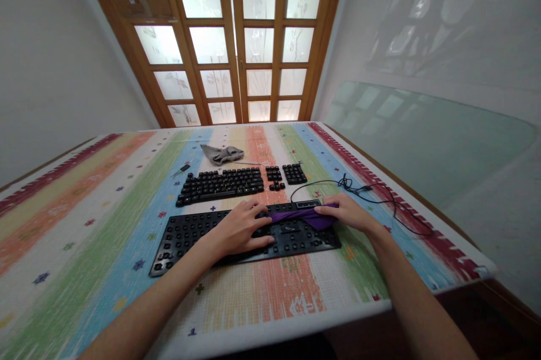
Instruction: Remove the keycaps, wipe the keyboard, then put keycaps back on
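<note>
While both forearms reach over the striped table (pixel 84 247), we note the keyboard base (pixel 181 236) lying crosswise. Our left hand (pixel 240 230) rests flat on the base's middle, fingers spread, gripping nothing. Our right hand (pixel 344 212), fingers curled, holds the purple cloth (pixel 304 216) on the base's right end.

The surface (pixel 84 225) lies bare left of the keyboard (pixel 186 236) and along its near edge. Behind it, keycaps (pixel 222 184) block the way, a grey cloth (pixel 222 153) beyond. A cable (pixel 346 183) loops at right; a purple cloth (pixel 302 216) drapes the keyboard's right part.
</note>
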{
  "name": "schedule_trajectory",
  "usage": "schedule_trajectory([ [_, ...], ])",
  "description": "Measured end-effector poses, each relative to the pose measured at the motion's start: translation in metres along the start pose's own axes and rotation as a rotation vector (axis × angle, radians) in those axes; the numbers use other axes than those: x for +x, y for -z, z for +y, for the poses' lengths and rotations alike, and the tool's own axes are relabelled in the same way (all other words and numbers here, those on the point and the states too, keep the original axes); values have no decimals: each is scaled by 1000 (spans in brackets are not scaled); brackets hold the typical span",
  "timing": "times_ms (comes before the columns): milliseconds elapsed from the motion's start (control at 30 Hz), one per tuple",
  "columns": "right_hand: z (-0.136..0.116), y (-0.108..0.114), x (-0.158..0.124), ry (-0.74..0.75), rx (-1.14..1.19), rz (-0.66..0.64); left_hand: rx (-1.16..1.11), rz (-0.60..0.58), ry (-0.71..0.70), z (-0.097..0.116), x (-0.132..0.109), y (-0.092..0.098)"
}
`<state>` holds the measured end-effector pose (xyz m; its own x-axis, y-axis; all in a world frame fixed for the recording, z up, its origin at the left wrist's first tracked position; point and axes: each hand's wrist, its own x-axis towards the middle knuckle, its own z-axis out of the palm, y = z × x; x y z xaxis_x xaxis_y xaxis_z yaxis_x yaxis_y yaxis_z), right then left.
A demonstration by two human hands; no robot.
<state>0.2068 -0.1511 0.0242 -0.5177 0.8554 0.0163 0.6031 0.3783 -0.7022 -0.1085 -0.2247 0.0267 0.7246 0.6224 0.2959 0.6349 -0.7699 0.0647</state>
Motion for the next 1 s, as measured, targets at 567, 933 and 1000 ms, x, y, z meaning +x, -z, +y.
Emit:
schedule_trajectory([
  [567,0,1,-1,-241,144,215,31,-32,-19,7,15,-6],
  [933,4,0,-1,-239,128,273,83,-7,-48,12,31,-13],
  [1000,6,0,-1,-237,98,274,94,-7,-52,13,33,-13],
])
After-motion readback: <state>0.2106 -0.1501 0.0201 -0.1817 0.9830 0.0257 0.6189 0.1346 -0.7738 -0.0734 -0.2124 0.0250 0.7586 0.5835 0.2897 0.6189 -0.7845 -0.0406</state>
